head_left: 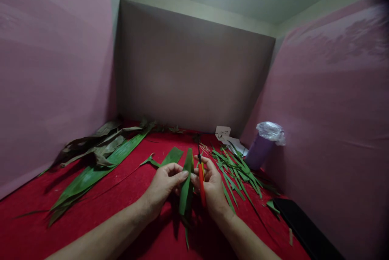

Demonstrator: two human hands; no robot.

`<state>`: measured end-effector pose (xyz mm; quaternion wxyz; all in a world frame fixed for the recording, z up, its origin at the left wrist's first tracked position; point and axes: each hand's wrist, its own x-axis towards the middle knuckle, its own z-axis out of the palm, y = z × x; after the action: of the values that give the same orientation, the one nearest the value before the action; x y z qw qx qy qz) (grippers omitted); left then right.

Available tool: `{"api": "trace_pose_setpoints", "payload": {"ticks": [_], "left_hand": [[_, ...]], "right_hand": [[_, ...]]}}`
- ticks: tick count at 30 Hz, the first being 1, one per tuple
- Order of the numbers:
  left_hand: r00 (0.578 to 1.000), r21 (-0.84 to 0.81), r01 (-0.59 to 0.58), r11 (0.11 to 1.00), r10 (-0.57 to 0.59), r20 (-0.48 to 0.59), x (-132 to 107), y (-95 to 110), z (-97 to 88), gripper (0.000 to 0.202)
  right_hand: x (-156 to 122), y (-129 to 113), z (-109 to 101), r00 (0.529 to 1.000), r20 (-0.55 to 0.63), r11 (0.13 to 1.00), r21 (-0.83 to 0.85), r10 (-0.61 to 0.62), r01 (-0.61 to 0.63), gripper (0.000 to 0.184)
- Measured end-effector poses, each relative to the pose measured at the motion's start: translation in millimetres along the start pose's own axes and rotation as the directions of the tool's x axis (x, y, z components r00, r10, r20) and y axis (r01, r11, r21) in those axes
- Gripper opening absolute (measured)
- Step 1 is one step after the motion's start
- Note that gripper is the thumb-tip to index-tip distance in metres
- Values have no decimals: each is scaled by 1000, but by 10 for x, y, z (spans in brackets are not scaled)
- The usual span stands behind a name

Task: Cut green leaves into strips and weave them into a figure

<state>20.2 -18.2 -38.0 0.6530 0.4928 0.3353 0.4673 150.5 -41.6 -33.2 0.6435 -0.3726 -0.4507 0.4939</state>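
My left hand (165, 185) pinches a long green leaf strip (186, 189) that stands nearly upright between both hands over the red cloth. My right hand (212, 189) also touches the strip with its fingertips and is closed round a red-handled tool (201, 187), whose thin dark tip points up past the fingers. I cannot make out whether the tool is a knife or scissors.
A pile of cut green strips (235, 169) lies right of my hands. Long green and dried brown leaves (100, 154) lie at the left. A purple cup with a plastic liner (263, 144) stands by the right wall, a dark flat object (304, 227) near the front right.
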Motion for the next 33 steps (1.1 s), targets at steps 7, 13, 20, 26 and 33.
{"api": "trace_pose_setpoints", "payload": {"ticks": [7, 13, 20, 26, 33], "left_hand": [[1000, -25, 11, 1000, -11, -8, 20, -18, -21, 27], [999, -54, 25, 998, -27, -33, 5, 13, -12, 29], [998, -33, 15, 999, -17, -62, -11, 25, -10, 28], [998, -29, 10, 1000, -11, -61, 3, 25, -15, 28], [997, -16, 5, 1000, -6, -75, 8, -3, -21, 29]], "right_hand": [[-1, -18, -1, 1000, -18, 1000, -2, 25, -25, 51], [-5, -24, 2, 1000, 10, 1000, 0, 15, -15, 48], [-6, -6, 1, 1000, -5, 1000, -7, 22, -22, 50], [4, 2, -4, 1000, -6, 1000, -1, 28, -28, 53], [17, 23, -10, 1000, 5, 1000, -12, 3, -3, 49]]}}
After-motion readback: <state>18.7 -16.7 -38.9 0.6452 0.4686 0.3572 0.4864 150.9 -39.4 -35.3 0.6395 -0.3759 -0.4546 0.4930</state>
